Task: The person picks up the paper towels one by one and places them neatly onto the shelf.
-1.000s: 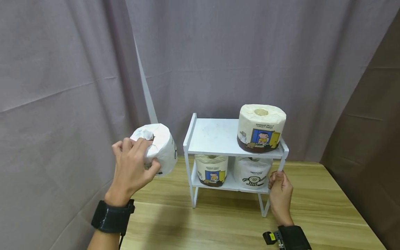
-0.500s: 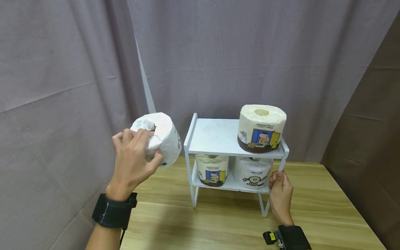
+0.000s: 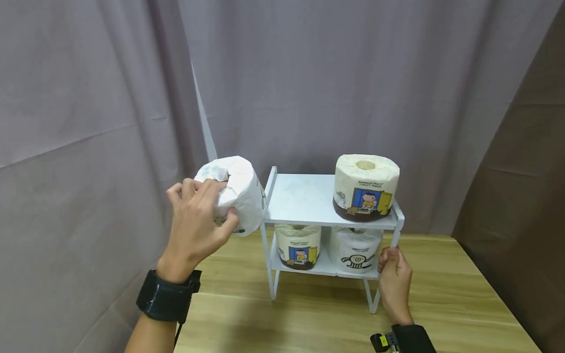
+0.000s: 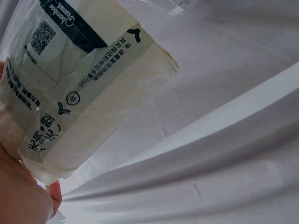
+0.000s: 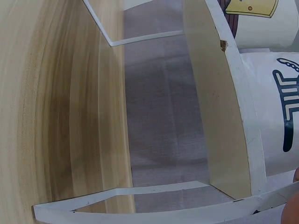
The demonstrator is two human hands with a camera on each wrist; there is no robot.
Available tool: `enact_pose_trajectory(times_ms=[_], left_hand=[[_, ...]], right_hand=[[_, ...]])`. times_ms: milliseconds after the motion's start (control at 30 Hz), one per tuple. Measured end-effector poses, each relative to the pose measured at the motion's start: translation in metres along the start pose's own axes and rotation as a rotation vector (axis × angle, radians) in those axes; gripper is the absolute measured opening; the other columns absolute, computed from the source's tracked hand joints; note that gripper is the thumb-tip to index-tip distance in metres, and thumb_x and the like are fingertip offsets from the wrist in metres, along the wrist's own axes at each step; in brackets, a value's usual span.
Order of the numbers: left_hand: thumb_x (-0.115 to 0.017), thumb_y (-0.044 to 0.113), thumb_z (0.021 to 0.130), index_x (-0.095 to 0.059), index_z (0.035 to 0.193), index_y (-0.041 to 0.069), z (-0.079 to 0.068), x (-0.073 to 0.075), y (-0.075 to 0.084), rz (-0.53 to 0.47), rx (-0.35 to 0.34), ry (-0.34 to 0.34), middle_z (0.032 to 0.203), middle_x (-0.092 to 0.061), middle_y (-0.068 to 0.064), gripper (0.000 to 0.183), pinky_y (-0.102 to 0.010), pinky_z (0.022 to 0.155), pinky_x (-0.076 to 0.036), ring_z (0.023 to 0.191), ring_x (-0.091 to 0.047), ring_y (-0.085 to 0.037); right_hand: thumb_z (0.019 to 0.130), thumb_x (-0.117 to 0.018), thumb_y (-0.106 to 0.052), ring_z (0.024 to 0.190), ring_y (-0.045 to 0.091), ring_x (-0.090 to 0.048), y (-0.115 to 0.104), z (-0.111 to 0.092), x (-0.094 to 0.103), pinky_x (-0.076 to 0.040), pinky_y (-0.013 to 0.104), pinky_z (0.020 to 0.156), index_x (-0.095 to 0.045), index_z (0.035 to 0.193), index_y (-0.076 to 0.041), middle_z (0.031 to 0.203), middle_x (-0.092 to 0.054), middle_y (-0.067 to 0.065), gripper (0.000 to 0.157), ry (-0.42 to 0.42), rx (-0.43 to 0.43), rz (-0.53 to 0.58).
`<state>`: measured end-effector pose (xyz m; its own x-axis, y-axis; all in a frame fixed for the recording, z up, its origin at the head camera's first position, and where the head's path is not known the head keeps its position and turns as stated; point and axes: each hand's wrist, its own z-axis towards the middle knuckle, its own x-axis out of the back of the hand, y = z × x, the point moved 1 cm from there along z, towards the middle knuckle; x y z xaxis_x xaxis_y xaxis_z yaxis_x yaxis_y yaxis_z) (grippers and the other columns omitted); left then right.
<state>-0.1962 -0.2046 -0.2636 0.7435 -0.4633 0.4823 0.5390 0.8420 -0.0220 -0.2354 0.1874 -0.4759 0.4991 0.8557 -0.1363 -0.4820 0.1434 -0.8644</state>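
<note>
My left hand (image 3: 196,223) grips a white wrapped toilet roll (image 3: 247,201) by its end, thumb on the side and some fingertips at the core hole. The roll is tilted, held in the air at the upper left corner of a white two-tier shelf (image 3: 300,198). Printed text and a QR code show on this toilet roll (image 4: 93,88) in the left wrist view. My right hand (image 3: 395,282) pinches the shelf's front right leg. A cream toilet roll (image 3: 366,189) stands upright on the top tier's right side. Below it stand a cream roll (image 3: 298,247) and a white roll (image 3: 355,250).
The shelf stands on a wood-grain table (image 3: 318,323). Grey curtain (image 3: 335,78) hangs behind and to the left, and a brown cloth (image 3: 516,206) borders the right. Thin bent shelf legs (image 5: 117,205) reach the tabletop.
My left hand has lifted the white toilet roll and carried it right, closer to the shelf. My right hand keeps its grip on the leg. The head view has shifted slightly.
</note>
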Motion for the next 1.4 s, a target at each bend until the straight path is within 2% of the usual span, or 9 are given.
enact_pose_trajectory(times_ms=[267,667,867,1067,1200,1400], left_hand=[[-0.06,0.03,0.082,-0.069,0.113,0.001,0.015,-0.007,0.01,-0.003,-0.018,-0.046,0.104,-0.071,-0.012,0.044,-0.063,0.092,-0.025,0.093,-0.046,-0.036],[-0.061,0.03,0.081,-0.071,0.115,0.005,0.038,-0.028,0.028,-0.058,-0.038,-0.071,0.114,-0.073,-0.007,0.044,-0.06,0.094,-0.027,0.096,-0.047,-0.032],[-0.061,0.031,0.083,-0.07,0.12,0.005,0.054,-0.043,0.038,-0.086,-0.032,-0.14,0.113,-0.072,-0.006,0.047,-0.059,0.097,-0.024,0.102,-0.046,-0.032],[-0.061,0.031,0.082,-0.069,0.119,0.008,0.066,-0.053,0.046,-0.087,-0.035,-0.191,0.11,-0.07,-0.003,0.044,-0.057,0.098,-0.025,0.102,-0.047,-0.03],[-0.06,0.032,0.083,-0.069,0.119,0.009,0.071,-0.058,0.05,-0.084,-0.036,-0.21,0.11,-0.07,-0.002,0.043,-0.057,0.099,-0.026,0.103,-0.046,-0.03],[-0.059,0.032,0.085,-0.069,0.125,0.011,0.073,-0.066,0.052,-0.08,-0.028,-0.266,0.12,-0.071,-0.003,0.046,-0.057,0.102,-0.026,0.109,-0.047,-0.029]], right_hand=[[0.115,-0.039,-0.02,0.058,0.005,-0.042,0.0,-0.001,0.0,-0.036,0.018,0.055,-0.049,0.085,0.011,0.069,-0.046,-0.005,0.044,-0.007,0.005,0.009],[0.115,-0.04,-0.024,0.059,0.005,-0.044,0.0,-0.003,-0.001,-0.039,0.017,0.055,-0.049,0.086,0.011,0.069,-0.048,-0.004,0.047,-0.014,0.037,0.023],[0.115,-0.039,-0.02,0.059,0.011,-0.044,-0.001,-0.002,-0.001,-0.038,0.018,0.056,-0.049,0.086,0.013,0.07,-0.047,0.001,0.045,-0.012,0.018,0.014],[0.115,-0.038,-0.02,0.059,0.01,-0.043,0.0,-0.001,-0.001,-0.039,0.018,0.056,-0.049,0.085,0.012,0.069,-0.046,0.004,0.045,-0.003,0.005,-0.019],[0.115,-0.038,-0.019,0.058,0.009,-0.043,0.001,0.0,-0.001,-0.038,0.018,0.056,-0.049,0.085,0.012,0.068,-0.046,0.004,0.044,-0.009,0.007,-0.006],[0.116,-0.037,-0.018,0.057,0.011,-0.042,0.002,0.0,-0.001,-0.036,0.018,0.055,-0.049,0.085,0.013,0.065,-0.045,-0.001,0.046,-0.008,0.006,-0.008]])
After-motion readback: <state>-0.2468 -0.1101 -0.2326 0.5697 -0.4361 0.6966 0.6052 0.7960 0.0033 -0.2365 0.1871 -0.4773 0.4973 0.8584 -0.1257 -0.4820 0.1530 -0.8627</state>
